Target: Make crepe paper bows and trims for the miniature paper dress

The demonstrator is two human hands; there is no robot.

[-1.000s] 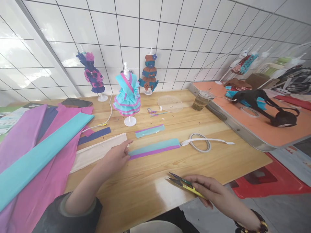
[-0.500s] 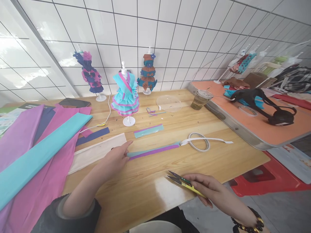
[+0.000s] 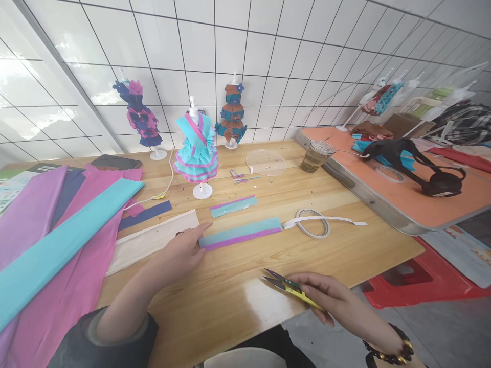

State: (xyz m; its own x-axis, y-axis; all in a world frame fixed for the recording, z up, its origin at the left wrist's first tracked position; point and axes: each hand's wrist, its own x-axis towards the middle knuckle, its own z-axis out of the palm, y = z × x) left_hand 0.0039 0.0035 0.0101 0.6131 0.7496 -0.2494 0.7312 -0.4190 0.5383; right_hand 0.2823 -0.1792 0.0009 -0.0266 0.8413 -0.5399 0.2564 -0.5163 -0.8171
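Note:
My left hand point(image 3: 187, 245) has its fingers closed on the left end of a turquoise strip with a purple border point(image 3: 241, 233), which lies nearly flat on the table. A shorter matching strip point(image 3: 233, 206) lies just behind it. Yellow-handled thread snips point(image 3: 289, 289) rest in my right hand point(image 3: 326, 296) near the table's front edge, their dark blades apart and pointing left. Beyond the long strip's right end is a roll of white tape point(image 3: 327, 227), with a loose white strip point(image 3: 341, 220) across it. A cream strip point(image 3: 149, 244) lies beside my left hand.
Turquoise, pink and purple sheets point(image 3: 88, 230) pile up at the left. A small dress form in a turquoise dress point(image 3: 195, 148) stands behind the strips, two more by the wall. A lidded cup point(image 3: 316, 157) stands near an orange-topped table point(image 3: 402, 189) holding a black strapped item point(image 3: 418, 166).
The long strip has turned from a narrow, edge-on look to lying flatter, showing more of its turquoise face. My right hand and the snips stay about where they were.

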